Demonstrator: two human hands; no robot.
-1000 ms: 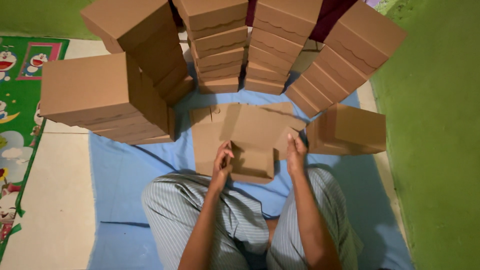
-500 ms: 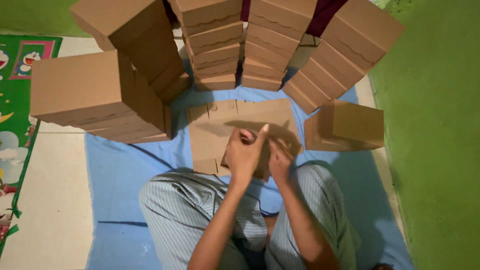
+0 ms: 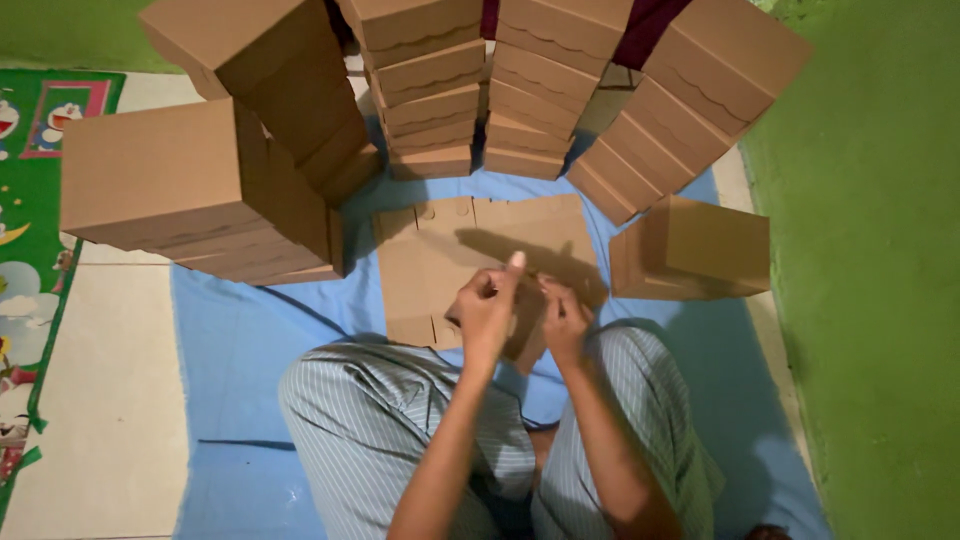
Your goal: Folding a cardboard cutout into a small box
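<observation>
Item: flat cardboard blank (image 3: 440,265), brown, die-cut w/ slots and tabs, lying on blue sheet (image 3: 240,340) directly in front of seated person's knees, near edge partly raised toward the lap. Left hand (image 3: 487,310) over blank's near-centre, fingers curled around a flap edge, thumb sticking up; grasp looks like a pinch on card. Right hand (image 3: 566,322) just beside it, touching or nearly so, fingers bent onto same fold; cannot tell if it truly grips or only presses. Striped trousers (image 3: 400,420) below, legs crossed. Right of blank: one made-up box (image 3: 695,250), on its side, near but apart. Left: stack of finished boxes (image 3: 190,190), leaning, close to blank's left edge. Behind: further box stacks (image 3: 530,90) fanned in an arc, several tilted. Green wall/floor (image 3: 860,300) at right, cartoon mat (image 3: 30,250) far left. Risks, as judged: fold creasing off its score line if both hands pull unevenly, card being thin; tab tearing at slot if forced; left stack, already tilted, could slide onto blank if an elbow or the lifted panel nudges it; hands' shadow hides the slots, so a tab could miss its slot.
</observation>
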